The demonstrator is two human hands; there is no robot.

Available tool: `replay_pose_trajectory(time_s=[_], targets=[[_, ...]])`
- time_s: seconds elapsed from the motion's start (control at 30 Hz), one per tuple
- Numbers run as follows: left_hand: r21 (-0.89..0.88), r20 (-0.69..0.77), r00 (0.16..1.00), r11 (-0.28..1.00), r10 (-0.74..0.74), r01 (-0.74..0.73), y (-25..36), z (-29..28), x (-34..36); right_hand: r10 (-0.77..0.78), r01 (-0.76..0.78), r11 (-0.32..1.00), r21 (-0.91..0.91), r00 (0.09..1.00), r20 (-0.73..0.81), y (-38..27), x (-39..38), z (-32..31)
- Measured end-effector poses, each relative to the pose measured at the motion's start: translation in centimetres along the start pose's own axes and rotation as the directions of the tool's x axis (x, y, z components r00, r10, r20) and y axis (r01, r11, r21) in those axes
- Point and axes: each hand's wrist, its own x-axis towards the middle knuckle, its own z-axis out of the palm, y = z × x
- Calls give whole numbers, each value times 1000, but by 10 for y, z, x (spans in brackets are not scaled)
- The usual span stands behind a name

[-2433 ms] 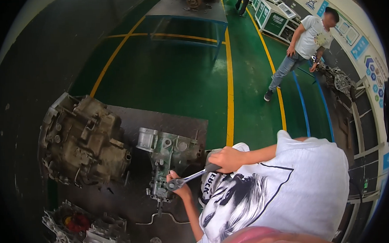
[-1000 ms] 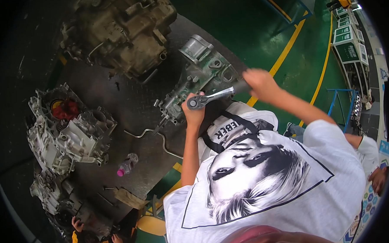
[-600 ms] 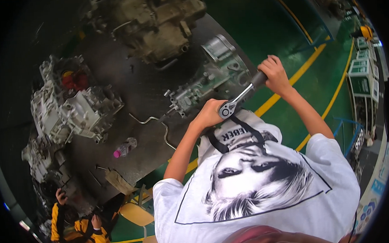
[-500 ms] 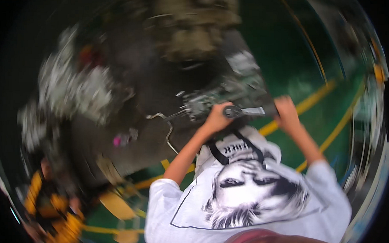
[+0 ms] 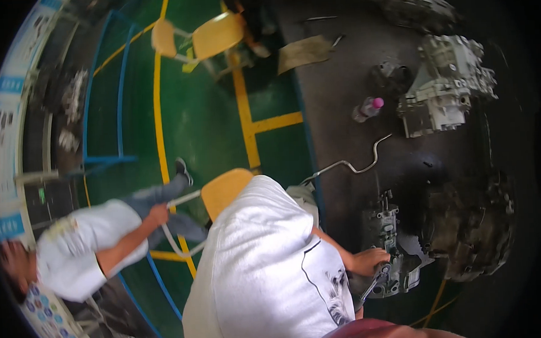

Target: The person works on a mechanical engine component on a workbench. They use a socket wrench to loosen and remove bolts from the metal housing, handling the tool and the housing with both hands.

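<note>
In the head view, a worker in a white T-shirt (image 5: 250, 260) leans by a steel-topped workbench (image 5: 335, 121), the left hand (image 5: 370, 261) curled beside the head of a ratchet wrench (image 5: 375, 283) over a greenish-grey gearbox casing (image 5: 390, 239). That placement would suit steadying the tool's head, though whether the fingers grip it cannot be told. The handle slants back toward the body, where only a sliver of the right hand (image 5: 359, 313) appears to show past the shirt; its state is hidden. Whether the wrench meets the casing is also unclear.

The casing lies near the bench edge, within easy reach, just beside a bulky brown transmission (image 5: 469, 230). A bent metal tube (image 5: 344, 163), a pink-capped bottle (image 5: 364, 110) and a pale aluminium housing (image 5: 442, 89) lie farther along. Across the green floor, a co-worker (image 5: 84, 246) has a hand on a chair (image 5: 224, 195).
</note>
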Motion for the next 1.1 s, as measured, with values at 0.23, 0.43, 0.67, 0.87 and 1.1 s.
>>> replay_pose_trajectory(time_s=[0.23,0.43,0.67,0.87,1.1], targets=[[-8,237,971,999,35,-34,5,-3,13,95,-119,977,175,986,136,37,24,1],[103,50,997,993,-60,54,1,20,17,43,-79,926,369,993,106,58,16,23],[80,1,1000,996,29,-29,12,15,19,111,-62,892,448,990,-84,39,26,49],[102,117,992,993,45,-57,5,7,18,173,-89,904,418,970,-168,22,3,44],[145,101,992,985,80,-95,13,14,14,64,-139,939,314,969,239,24,14,5]])
